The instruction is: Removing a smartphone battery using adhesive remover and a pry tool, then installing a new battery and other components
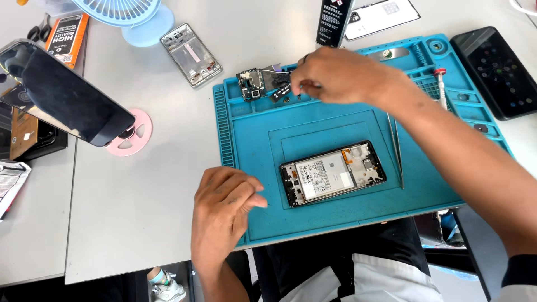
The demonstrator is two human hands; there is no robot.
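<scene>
Teal ribbed mat [251,140]; right hand [335,75] pinches small part.

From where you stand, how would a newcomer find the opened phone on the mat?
Find the blue work mat on the grey table. In its sunken middle lies the opened phone, right of the left hand. Unlike the bare circuit board near the right hand, its pale battery shows.

left hand [224,210] rests palm down, fingers loosely curled, thumb pointing right, forearm coming up from below, while right hand [335,75] is stretched forward and across, fingertips pinched together, its forearm running diagonally from lower right.
</scene>
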